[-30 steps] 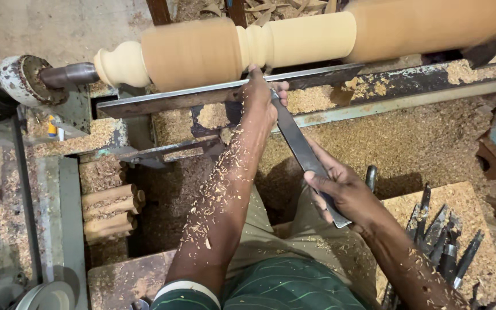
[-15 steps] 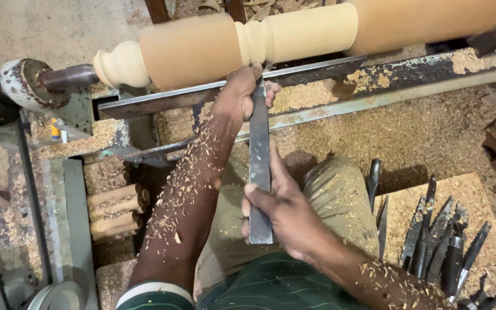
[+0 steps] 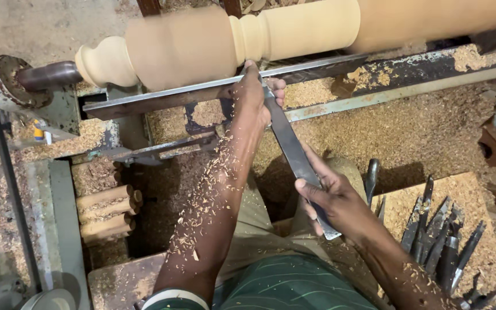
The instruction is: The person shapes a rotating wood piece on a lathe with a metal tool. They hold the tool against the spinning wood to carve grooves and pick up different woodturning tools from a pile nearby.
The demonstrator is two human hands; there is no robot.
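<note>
Gripping chisel [image 3: 294,152], both hands, left hand [image 3: 252,95] fwd

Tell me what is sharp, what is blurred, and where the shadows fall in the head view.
Head view: the wooden workpiece on the lathe is smeared by blur; the left hand, right hand and long flat chisel are sharp; soft, even light without glare; dark shadow beneath the arms on the sawdust.

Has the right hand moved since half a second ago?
Yes. The right hand swung the chisel handle rightward, toward the spare tools.
</note>
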